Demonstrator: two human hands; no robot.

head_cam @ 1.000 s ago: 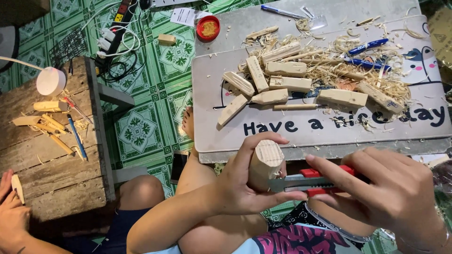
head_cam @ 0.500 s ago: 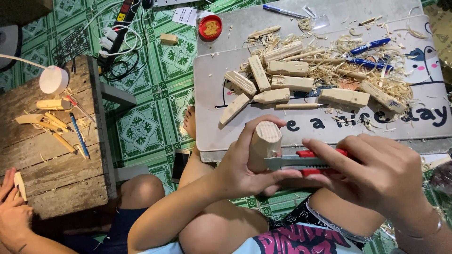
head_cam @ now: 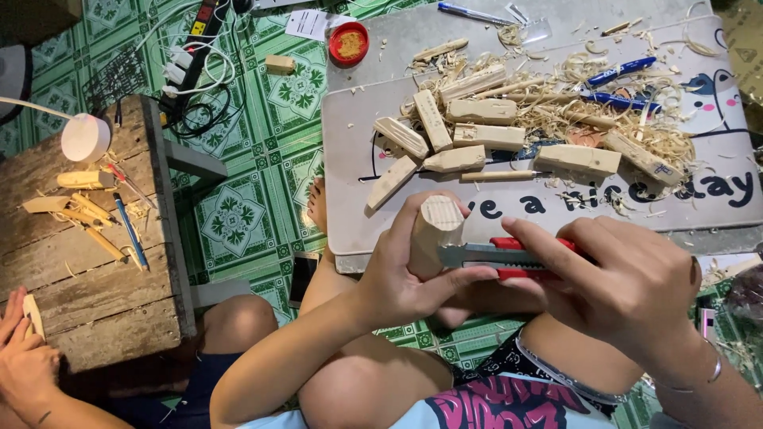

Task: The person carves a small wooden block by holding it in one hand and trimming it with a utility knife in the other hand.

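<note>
At the centre of the frame the left hand (head_cam: 397, 274) is clenched around a wooden block (head_cam: 435, 230), while the right hand (head_cam: 628, 286) grasps a red utility knife (head_cam: 497, 256), its blade touching the block.

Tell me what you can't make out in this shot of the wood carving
- Head view: lower part of the wooden block, wrapped by the left hand.
- Knife handle end, covered by the right hand.
- Another person's hands, cut by the left edge.
- Red lid contents, too small.
</note>
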